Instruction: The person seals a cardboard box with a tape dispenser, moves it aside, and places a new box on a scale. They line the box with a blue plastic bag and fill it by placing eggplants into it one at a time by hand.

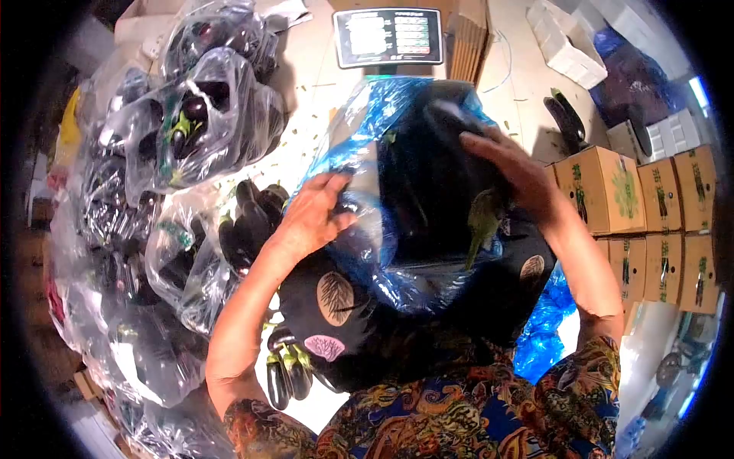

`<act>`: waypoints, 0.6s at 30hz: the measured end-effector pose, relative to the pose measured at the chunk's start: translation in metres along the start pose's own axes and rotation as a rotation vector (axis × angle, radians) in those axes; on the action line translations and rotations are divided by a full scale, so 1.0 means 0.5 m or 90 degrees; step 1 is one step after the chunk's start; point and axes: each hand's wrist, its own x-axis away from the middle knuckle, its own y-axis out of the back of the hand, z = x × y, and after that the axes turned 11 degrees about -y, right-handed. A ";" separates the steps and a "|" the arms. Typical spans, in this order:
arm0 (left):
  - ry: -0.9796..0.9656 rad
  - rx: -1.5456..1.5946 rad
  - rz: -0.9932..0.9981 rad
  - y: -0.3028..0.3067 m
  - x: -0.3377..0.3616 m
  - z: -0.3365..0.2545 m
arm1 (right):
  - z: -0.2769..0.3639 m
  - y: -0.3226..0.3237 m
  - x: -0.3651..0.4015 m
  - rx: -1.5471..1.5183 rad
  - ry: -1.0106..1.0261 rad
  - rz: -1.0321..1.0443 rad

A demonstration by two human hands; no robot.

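A blue plastic bag (413, 294) stands open in front of my body, with dark eggplants (428, 176) inside; a green stem shows near its lower right. My left hand (315, 214) is at the bag's left side, fingers apart and touching the plastic. At the upper right of the bag, my right hand (508, 164) lies with fingers stretched over a dark eggplant (451, 122), whose outline is blurred. Beyond the bag is a scale display (389, 37).
Clear bags of eggplants (206, 115) crowd the left side. Loose eggplants (248, 222) lie beside my left arm, others (289, 375) below it. Cardboard boxes (600, 187), white foam boxes (566, 46) and two eggplants (564, 118) are at the right.
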 end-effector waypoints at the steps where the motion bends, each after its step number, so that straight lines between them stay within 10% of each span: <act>1: -0.018 -0.037 0.011 -0.029 0.004 0.047 | -0.028 0.032 -0.030 0.073 -0.012 -0.026; 18: 0.041 0.167 -0.069 -0.051 0.006 0.055 | -0.196 -0.003 -0.241 0.544 0.042 -0.160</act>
